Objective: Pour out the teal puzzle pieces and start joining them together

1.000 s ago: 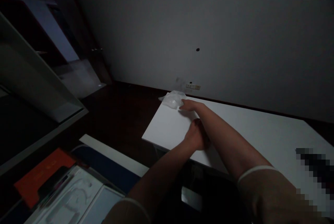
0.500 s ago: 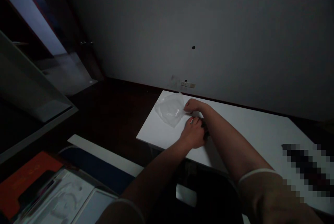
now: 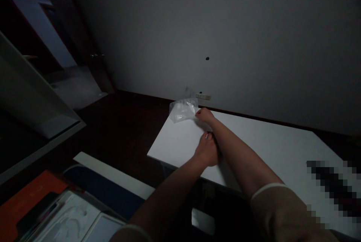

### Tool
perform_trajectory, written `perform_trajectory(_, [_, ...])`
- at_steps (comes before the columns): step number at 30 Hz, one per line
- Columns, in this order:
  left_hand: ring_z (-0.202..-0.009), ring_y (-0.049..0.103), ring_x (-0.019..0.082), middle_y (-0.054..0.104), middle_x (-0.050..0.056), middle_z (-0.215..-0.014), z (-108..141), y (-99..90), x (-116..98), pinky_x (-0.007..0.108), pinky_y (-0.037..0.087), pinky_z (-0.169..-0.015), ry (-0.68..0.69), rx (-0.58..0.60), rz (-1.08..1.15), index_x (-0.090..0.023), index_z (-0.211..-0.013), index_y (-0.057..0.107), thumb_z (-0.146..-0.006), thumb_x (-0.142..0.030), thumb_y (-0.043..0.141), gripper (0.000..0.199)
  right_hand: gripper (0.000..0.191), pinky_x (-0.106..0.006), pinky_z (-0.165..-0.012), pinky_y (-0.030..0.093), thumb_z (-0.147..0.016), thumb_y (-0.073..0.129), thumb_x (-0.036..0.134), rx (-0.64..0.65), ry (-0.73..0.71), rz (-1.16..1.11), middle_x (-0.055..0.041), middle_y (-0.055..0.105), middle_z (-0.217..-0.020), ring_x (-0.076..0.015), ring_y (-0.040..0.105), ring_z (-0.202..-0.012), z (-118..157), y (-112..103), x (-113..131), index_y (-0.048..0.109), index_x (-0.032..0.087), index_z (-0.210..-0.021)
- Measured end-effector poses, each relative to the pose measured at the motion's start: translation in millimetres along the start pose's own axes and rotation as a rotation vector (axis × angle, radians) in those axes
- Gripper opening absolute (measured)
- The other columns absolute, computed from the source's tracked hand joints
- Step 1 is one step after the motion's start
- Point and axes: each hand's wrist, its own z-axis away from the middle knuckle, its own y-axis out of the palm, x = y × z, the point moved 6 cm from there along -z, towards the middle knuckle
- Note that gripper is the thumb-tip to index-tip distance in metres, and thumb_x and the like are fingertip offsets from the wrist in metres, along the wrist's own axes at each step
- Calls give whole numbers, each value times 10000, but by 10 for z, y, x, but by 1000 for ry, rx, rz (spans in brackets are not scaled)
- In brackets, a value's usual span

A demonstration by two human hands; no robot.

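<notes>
Big grey wall (image 3: 239,38) stood behind white worktop (image 3: 259,133). See-through plastic bag (image 3: 182,111) was at worktop's far left corner, poking past left edge. Left hand (image 3: 208,151) was over worktop, nearer front edge; fingers mostly hidden, could not tell if gripping. Right hand (image 3: 205,115), farther back, pinched bag's right side. Tiny shiny thing (image 3: 207,136) showed by left hand's fingers.

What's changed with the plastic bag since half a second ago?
The clear, crinkled plastic bag moved away, toward the far edge of the white flat-topped table. No new grip or release shows: the bare right hand stays at the bag's edge, the left hand nearer the camera.
</notes>
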Motion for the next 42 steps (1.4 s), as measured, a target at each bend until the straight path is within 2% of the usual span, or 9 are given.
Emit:
perform_trajectory(3, [-1617, 609, 473, 764, 273, -1623, -5, 7, 11, 654, 438, -1464, -5, 6, 34, -202, -1615, 836, -1057, -393, 788, 592, 178, -429, -1080, 661, -976, 869, 356, 37, 9, 17, -201, 934, -1028, -369, 907, -1153, 69, -84, -26, 957, 206, -1019])
perform_trajectory(7, [-1644, 593, 452, 737, 225, -1679, 9, -33, 9, 666, 432, -1466, 4, -24, 79, -279, -1504, 887, -1034, -390, 828, 486, 243, -446, -1181, 618, -1040, 824, 384, 2, 27, -38, -236, 938, -1262, -387, 859, -1359, 291, -424, -205, 956, 191, -1109])
perform_trajectory(12, [-1709, 552, 392, 665, 153, -1796, 39, -78, 14, 656, 391, -1490, 18, -69, 140, -321, -1559, 832, -1032, -343, 841, 528, 367, -408, -971, 676, -1123, 660, 440, -54, 68, -208, -174, 942, -1206, -316, 872, -1063, 1021, -728, -766, 917, 179, -1143])
perform_trajectory(16, [-1767, 500, 413, 611, 140, -1873, 26, -44, 38, 706, 328, -1516, 47, -41, 169, -342, -1615, 802, -1017, -374, 883, 605, 369, -410, -903, 693, -1048, 720, 544, -122, 112, -345, -146, 929, -1085, -294, 836, -927, 1713, -649, -1243, 879, 212, -1024])
perform_trajectory(22, [-1826, 436, 458, 556, 121, -1936, -86, 38, -51, 765, 265, -1530, 67, 18, 189, -381, -1645, 792, -963, -390, 924, 695, 387, -492, -1126, 686, -1013, 683, 539, -297, 97, -492, -118, 933, -1279, -325, 848, -1202, 2331, -448, -1594, 881, 261, -1194])
perform_trajectory(26, [-1822, 437, 477, 568, 128, -1929, -161, 103, -240, 785, 268, -1521, 40, 6, 185, -376, -1697, 761, -989, -401, 894, 721, 375, -508, -1245, 634, -995, 640, 445, -379, 54, -537, -129, 916, -1380, -329, 833, -1311, 2486, -425, -1652, 875, 267, -1226])
perform_trajectory(31, [-1774, 496, 463, 622, 133, -1886, -181, 126, -394, 770, 316, -1501, 16, -53, 162, -365, -1664, 771, -1034, -343, 832, 633, 365, -527, -1268, 626, -991, 642, 389, -420, 38, -553, -131, 907, -1385, -329, 823, -1308, 2486, -425, -1701, 865, 269, -1254])
perform_trajectory(37, [-1830, 428, 495, 517, 123, -1976, -194, 129, -343, 775, 271, -1532, 97, 23, 255, -379, -1646, 815, -927, -564, 1040, 776, 434, -484, -1316, 591, -976, 631, 288, -386, 20, -549, -111, 885, -1487, -297, 806, -1384, 2447, -398, -1706, 864, 274, -1342])
perform_trajectory(42, [-1832, 445, 468, 519, 79, -1981, -205, 126, -248, 762, 328, -1521, 107, 11, 364, -377, -1380, 948, -861, -485, 1122, 557, 401, -454, -1240, 623, -1027, 577, 268, -401, 56, -483, -99, 909, -1392, -290, 820, -1319, 2463, -444, -1696, 866, 272, -1305])
